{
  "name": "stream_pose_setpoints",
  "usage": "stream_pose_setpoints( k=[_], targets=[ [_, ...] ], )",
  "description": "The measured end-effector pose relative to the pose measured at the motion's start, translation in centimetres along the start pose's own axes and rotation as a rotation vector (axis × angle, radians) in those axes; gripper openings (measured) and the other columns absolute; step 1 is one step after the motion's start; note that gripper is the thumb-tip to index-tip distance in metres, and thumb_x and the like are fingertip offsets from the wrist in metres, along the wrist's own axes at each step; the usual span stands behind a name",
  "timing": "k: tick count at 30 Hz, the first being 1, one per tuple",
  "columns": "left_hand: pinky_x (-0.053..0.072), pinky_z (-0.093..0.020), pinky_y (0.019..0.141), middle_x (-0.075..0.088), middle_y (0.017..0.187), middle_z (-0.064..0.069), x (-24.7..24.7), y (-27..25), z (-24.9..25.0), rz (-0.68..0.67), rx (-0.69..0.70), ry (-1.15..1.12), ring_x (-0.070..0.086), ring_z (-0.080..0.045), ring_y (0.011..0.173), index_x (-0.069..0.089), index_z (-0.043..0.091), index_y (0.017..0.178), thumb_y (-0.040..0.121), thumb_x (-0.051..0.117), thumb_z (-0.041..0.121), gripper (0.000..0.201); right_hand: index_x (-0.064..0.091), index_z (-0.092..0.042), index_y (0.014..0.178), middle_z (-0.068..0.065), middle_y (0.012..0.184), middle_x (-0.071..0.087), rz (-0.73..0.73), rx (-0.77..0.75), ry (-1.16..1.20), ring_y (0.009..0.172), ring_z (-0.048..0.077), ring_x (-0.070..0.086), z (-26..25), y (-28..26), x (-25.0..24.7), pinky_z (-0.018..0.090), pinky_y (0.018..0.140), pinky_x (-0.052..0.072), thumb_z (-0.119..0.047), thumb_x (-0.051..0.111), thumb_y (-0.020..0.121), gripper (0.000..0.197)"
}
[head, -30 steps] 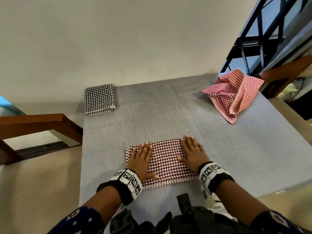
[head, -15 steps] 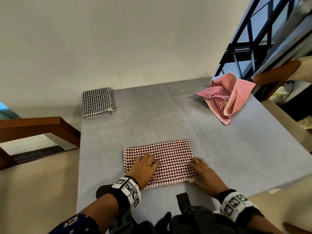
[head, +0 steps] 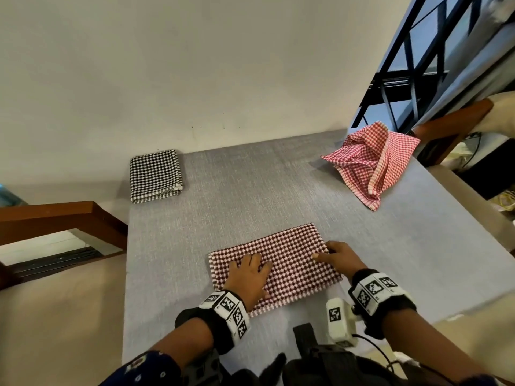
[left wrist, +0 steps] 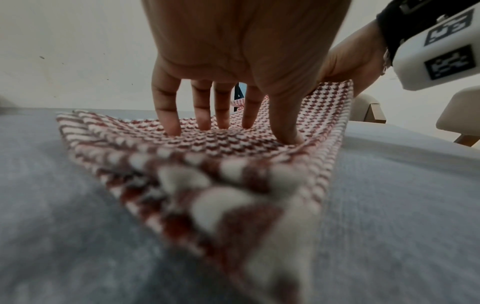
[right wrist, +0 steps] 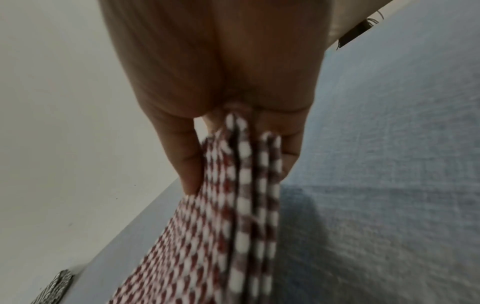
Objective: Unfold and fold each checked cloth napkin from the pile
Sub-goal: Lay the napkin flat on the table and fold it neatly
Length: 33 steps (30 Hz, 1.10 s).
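A dark red checked napkin (head: 289, 260), folded into a long strip, lies near the front of the grey table (head: 250, 190). My left hand (head: 249, 274) presses flat on its left half, fingers spread (left wrist: 166, 115) on the cloth (left wrist: 233, 144). My right hand (head: 338, 256) pinches the napkin's right edge, thumb on top and fingers under, and that edge is lifted off the table. In the right wrist view the cloth's layers (right wrist: 244, 185) stand between thumb and fingers (right wrist: 187, 160).
A folded black checked napkin (head: 154, 175) lies at the table's far left corner. A crumpled light red checked napkin (head: 370, 160) sits at the far right corner. A wooden rail (head: 55, 218) runs left of the table, a dark window frame (head: 404, 65) beyond the right corner.
My right hand slid from lying flat on the napkin to its right edge and took hold of it, lifting it. My left hand stayed pressing on the left half.
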<state>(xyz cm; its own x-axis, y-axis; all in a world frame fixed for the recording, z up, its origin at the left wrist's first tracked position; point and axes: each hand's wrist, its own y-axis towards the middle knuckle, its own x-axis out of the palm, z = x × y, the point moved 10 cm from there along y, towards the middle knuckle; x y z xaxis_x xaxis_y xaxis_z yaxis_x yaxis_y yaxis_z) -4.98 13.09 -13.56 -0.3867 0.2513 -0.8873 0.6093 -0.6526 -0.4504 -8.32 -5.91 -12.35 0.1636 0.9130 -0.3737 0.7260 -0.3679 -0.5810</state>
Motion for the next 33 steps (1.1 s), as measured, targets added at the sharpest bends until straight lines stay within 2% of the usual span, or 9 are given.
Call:
stream_pose_setpoints(
  k=[4,8,11,16,18,20,25,29,33],
  targets=[
    [0.019,-0.054,0.109,0.013,0.152,-0.010,-0.5,0.5,-0.2,0.021,0.021,-0.032,0.015,-0.030,0.139,0.008,0.015,0.145,0.086,0.051,0.045,0.079,0.051,-0.006,0.109,0.019,0.117,0.058,-0.071,0.095,0.142,0.086,0.022,0.058,0.7,0.7,0.5,0.032,0.069,0.047,-0.022,0.055,0.088,0.027],
    [0.018,-0.052,0.110,0.012,0.152,-0.008,-0.7,0.6,-0.6,0.046,0.044,-0.050,0.014,-0.028,0.139,0.006,0.011,0.145,0.085,0.052,0.048,0.084,0.046,-0.008,0.115,0.020,0.124,0.053,-0.062,0.091,0.146,0.088,0.023,0.055,-0.3,0.7,1.2,0.030,0.070,0.045,-0.013,0.050,0.089,0.027],
    [0.019,-0.051,0.110,0.014,0.151,-0.009,-0.8,0.7,-0.6,0.082,0.063,-0.044,0.016,-0.028,0.138,0.009,0.010,0.145,0.084,0.053,0.049,0.085,0.039,-0.014,0.127,0.014,0.124,0.052,-0.104,-0.024,0.097,0.096,0.022,0.055,-3.6,-1.2,2.5,0.029,0.072,0.046,-0.011,0.048,0.089,0.039],
    [0.022,-0.046,0.108,0.020,0.149,-0.012,-1.4,-0.2,-0.8,0.152,0.108,-0.023,0.023,-0.029,0.134,0.015,0.009,0.144,0.086,0.047,0.050,0.077,0.030,-0.026,0.128,0.006,0.101,0.062,-0.184,-0.286,-0.174,0.088,0.022,0.063,-9.1,-5.8,8.0,0.037,0.079,0.054,-0.013,0.046,0.090,0.043],
    [0.028,-0.040,0.107,0.032,0.143,-0.010,-2.3,-1.6,-3.2,0.262,0.014,-0.145,0.032,-0.027,0.129,0.029,0.012,0.139,0.090,0.044,0.041,0.059,0.029,-0.023,0.129,0.004,0.090,0.063,-0.169,-0.385,-0.324,0.080,0.021,0.062,-10.1,-6.6,10.5,0.031,0.071,0.050,-0.013,0.047,0.089,0.045],
    [0.037,-0.034,0.102,0.044,0.136,-0.008,-2.3,-3.6,-7.0,0.373,-0.126,-0.372,0.043,-0.025,0.122,0.041,0.012,0.130,0.092,0.044,0.028,0.041,0.025,-0.021,0.135,0.008,0.098,0.065,-0.134,-0.459,-0.442,0.085,0.023,0.063,-10.7,-6.8,12.6,0.031,0.074,0.049,-0.014,0.048,0.088,0.052],
    [0.042,-0.023,0.090,0.063,0.118,-0.012,1.0,-5.8,-11.7,0.410,-0.242,-0.884,0.059,-0.025,0.108,0.055,0.008,0.118,0.089,0.050,0.018,0.031,0.019,-0.016,0.140,0.013,0.105,0.064,-0.157,-0.501,-0.563,0.092,0.026,0.061,-10.4,-6.5,16.9,0.030,0.078,0.045,-0.017,0.046,0.089,0.057],
    [0.041,-0.022,0.093,0.064,0.119,-0.010,1.7,-5.4,-12.2,0.420,-0.272,-0.972,0.058,-0.023,0.111,0.056,0.008,0.118,0.092,0.046,0.007,0.029,0.018,-0.017,0.140,0.001,0.077,0.057,-0.202,-0.505,-0.661,0.065,0.017,0.052,-9.3,-5.9,19.7,0.030,0.069,0.044,-0.019,0.043,0.089,0.056],
    [0.039,-0.020,0.089,0.064,0.118,-0.010,2.0,-5.3,-12.7,0.435,-0.293,-0.975,0.058,-0.024,0.109,0.055,0.007,0.119,0.093,0.044,0.009,0.028,0.018,-0.018,0.139,0.013,0.098,0.066,-0.232,-0.507,-0.712,0.079,0.026,0.061,-8.4,-5.5,21.3,0.032,0.075,0.047,-0.020,0.040,0.091,0.053]
  ],
)
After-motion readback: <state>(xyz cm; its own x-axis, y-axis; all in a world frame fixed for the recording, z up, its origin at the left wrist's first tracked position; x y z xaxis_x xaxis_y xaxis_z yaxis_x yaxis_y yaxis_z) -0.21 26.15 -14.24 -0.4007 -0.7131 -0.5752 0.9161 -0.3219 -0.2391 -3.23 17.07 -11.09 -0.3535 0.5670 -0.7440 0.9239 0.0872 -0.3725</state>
